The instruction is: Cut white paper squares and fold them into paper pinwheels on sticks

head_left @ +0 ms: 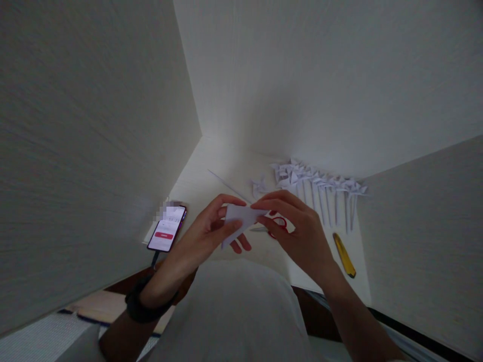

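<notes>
Holding one white paper piece [241, 221] above the table [211, 171]: left hand [211, 231] and right hand [294, 221], fingers pinched on its edges. Nearby: red scissors [277, 224], yellow cutter [344, 255], phone [167, 228], row of folded paper pinwheels [320, 183].

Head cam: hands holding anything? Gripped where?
Yes. Both hands hold one folded white paper piece: left hand pinches its left side, right hand pinches its upper right corner with the fingertips.
</notes>
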The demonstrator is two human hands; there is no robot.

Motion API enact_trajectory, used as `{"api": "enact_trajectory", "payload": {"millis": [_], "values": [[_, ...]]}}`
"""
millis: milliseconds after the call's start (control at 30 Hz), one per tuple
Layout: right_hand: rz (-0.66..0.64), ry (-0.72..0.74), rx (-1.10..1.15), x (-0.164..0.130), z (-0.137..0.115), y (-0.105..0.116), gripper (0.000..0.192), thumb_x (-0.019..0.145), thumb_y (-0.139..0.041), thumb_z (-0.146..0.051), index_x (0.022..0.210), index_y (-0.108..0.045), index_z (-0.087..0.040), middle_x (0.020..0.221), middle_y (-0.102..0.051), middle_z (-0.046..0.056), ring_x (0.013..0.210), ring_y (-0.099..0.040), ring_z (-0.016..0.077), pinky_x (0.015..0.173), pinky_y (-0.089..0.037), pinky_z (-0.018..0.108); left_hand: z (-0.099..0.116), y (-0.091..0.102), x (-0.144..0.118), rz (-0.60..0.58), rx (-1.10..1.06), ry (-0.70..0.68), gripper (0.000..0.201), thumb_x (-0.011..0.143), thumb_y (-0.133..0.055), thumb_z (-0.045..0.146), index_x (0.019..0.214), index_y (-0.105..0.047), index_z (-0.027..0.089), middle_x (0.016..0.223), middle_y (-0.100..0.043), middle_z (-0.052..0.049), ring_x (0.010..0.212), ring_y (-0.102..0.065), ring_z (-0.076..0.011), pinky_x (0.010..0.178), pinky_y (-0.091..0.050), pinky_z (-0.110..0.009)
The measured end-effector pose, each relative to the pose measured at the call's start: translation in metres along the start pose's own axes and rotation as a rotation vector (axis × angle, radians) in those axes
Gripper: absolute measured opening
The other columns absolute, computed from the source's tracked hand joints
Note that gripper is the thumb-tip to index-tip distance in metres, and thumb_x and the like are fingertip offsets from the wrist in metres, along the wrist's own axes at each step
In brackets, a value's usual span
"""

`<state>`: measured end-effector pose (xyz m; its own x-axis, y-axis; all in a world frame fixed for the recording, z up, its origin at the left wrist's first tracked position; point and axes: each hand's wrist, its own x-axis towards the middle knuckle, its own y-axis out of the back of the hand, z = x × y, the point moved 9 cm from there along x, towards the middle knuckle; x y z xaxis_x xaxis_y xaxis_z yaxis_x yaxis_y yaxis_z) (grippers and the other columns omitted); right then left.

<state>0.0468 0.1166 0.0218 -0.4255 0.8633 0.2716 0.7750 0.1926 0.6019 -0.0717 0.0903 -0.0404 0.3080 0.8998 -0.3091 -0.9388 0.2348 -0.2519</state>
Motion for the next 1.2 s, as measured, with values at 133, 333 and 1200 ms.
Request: {"api": "enact_trajectory", "payload": {"millis": [133,333,1200], "values": [[0.054,0.016,-0.010,-0.001,-0.003,0.006,0.013,0.082,-0.066,-0.011,0.089,-0.067,-0.023,0.097,-0.064,0.004,0.092,-0.062,0.0176,0.080,-0.050,0.033,0.001,0.001,-0.003,0.058,-0.038,0.037,0.021,0.087,-0.060,0.024,0.105,-0.050,0.021,0.080,-0.069,0.002,0.059,-0.068,-0.0111,0.054,-0.049,-0.020],[0.082,-0.069,0.047,0.002,-0.002,0.008,0.015,0.078,-0.067,-0.007,0.079,-0.063,-0.021,0.093,-0.062,0.003,0.088,-0.061,0.0162,0.078,-0.050,0.031,-0.004,0.001,-0.003,0.104,-0.091,0.041,0.028,0.083,-0.065,0.026,0.103,-0.046,0.022,0.084,-0.072,0.000,0.064,-0.072,-0.0160,0.063,-0.056,-0.027],[0.276,0.016,0.048,-0.002,-0.015,0.015,0.012,0.082,-0.065,-0.011,0.082,-0.066,-0.022,0.088,-0.059,0.002,0.085,-0.059,0.0163,0.077,-0.049,0.032,0.010,0.006,-0.010,0.251,0.037,-0.128,0.024,0.081,-0.068,0.033,0.102,-0.063,0.022,0.089,-0.077,-0.003,0.080,-0.073,-0.0203,0.068,-0.056,-0.026]]}}
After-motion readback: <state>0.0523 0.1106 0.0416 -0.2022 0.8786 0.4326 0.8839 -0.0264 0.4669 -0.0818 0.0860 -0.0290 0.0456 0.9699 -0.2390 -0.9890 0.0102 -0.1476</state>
